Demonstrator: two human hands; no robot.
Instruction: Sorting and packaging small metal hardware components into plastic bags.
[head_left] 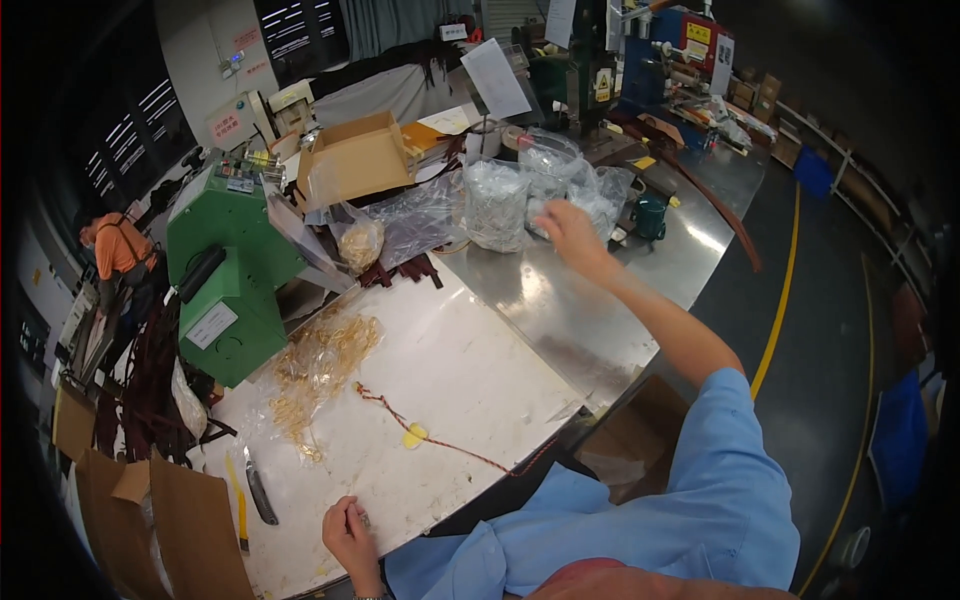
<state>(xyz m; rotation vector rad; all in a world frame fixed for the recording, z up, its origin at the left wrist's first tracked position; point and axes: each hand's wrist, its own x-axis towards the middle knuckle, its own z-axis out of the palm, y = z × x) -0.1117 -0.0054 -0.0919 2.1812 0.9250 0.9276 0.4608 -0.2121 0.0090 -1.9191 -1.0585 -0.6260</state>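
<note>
Glare spots the metal tabletop; the floor is dim, and lines bend toward blackened corners.

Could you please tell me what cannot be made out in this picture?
All in the head view:
Right hand: too small to tell whether its fingers grip anything near the clear plastic bags.
Left hand: its own curled fingers hide whether it holds anything.
Bag contents: obscured by crinkled, shiny plastic.
Lower-left cardboard box: its raised flaps hide most of the inside.
</note>
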